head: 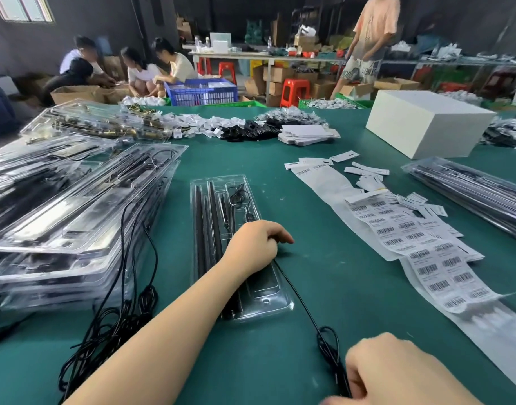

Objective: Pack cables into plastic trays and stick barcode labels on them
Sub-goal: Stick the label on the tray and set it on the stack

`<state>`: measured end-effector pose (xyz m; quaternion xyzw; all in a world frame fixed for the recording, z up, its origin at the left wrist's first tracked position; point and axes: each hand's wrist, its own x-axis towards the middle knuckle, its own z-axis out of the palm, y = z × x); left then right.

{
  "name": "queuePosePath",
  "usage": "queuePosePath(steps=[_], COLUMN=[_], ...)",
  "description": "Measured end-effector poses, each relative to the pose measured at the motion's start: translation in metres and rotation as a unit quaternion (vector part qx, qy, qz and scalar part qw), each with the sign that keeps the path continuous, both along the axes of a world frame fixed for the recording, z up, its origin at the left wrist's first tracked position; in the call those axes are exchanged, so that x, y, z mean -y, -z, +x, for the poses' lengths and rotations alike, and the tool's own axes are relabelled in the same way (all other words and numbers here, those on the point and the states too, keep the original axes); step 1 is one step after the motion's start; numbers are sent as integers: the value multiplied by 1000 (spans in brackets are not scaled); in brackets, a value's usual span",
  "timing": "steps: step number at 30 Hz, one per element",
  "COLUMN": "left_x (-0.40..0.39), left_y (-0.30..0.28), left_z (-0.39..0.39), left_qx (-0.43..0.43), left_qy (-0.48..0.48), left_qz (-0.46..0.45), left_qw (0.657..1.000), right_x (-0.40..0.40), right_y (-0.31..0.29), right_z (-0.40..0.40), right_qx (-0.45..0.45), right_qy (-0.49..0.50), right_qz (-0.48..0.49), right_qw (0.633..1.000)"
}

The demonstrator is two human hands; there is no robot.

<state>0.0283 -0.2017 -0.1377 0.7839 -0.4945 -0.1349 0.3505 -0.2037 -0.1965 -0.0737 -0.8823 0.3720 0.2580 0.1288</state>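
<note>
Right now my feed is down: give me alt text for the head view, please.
A person's left hand rests on a clear plastic tray at the centre of a green table, gripping a black cable whose coiled end the right hand holds near the front edge. Stacked trays sit left, a barcode label strip right.

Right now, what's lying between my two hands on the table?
In the head view, a black cable runs from the left hand past the clear tray to the right hand, over bare green mat.

Clear plastic tray (221, 217) flat on table; black cable (297, 296) trailing off its right edge.
</note>
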Motion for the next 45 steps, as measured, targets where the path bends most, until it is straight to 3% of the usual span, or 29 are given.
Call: queuePosePath(steps=[3, 5, 6, 7, 8, 9, 10, 11, 13, 16, 19, 23, 27, 31, 34, 36, 38, 42, 45], left_x=[-3, -3, -3, -3, -2, -2, -2, -1, 3, 9, 14, 13, 12, 17, 21, 25, 30, 36, 32], left_y=[2, 2, 1, 0, 0, 0, 1, 2, 3, -5, -17, -20, -11, -11, -15, -18, -16, 2, 7], left_z=[2, 3, 4, 4, 5, 5, 5, 5, 7, 10, 19, 26, 30, 35, 36, 32, 25, 12, 11], left_qx=[-47, -84, -108, -131, -147, -155, -161, -170, -196, -289, -390, -395, -419, -480, -496, -473, -424, -331, -306], left_qy=[0, 8, 11, 11, 9, 7, 7, 9, 10, 8, -16, -38, -61, -93, -109, -127, -152, -177, -193], left_qz=[-18, -25, -29, -33, -37, -41, -44, -50, -57, -55, -48, -48, -86, -108, -93, -92, -113, -157, -188], left_qw=[999, 996, 994, 991, 988, 987, 986, 984, 979, 956, 920, 916, 902, 865, 857, 867, 886, 914, 913], right_x=[-2, 10, 18, 26, 39, 52, 64, 75, 94, 114, 123, 125, 140, 163, 165, 160, 150, 125, 112], right_y=[-1, 0, -3, -10, -15, -19, -26, -31, -38, -44, -46, -30, -13, 19, 45, 54, 57, 50, 50], right_z=[-5, -13, -14, -14, -13, -11, -7, -2, 18, 63, 114, 161, 161, 133, 118, 118, 125, 144, 153], right_qx=[9, 99, 162, 211, 253, 287, 304, 308, 315, 365, 340, 354, 484, 486, 569, 616, 629, 645, 632], right_qy=[-29, 11, 71, 152, 238, 286, 299, 284, 229, 114, -44, -137, -30, 41, 118, 187, 222, 141, 103], right_qz=[47, 159, 269, 391, 495, 554, 569, 555, 455, 152, -67, -75, 91, 35, 42, 35, 27, 39, 115], right_qw=[998, 982, 947, 883, 796, 727, 703, 719, 801, 912, 937, 922, 870, 872, 812, 764, 745, 750, 760])
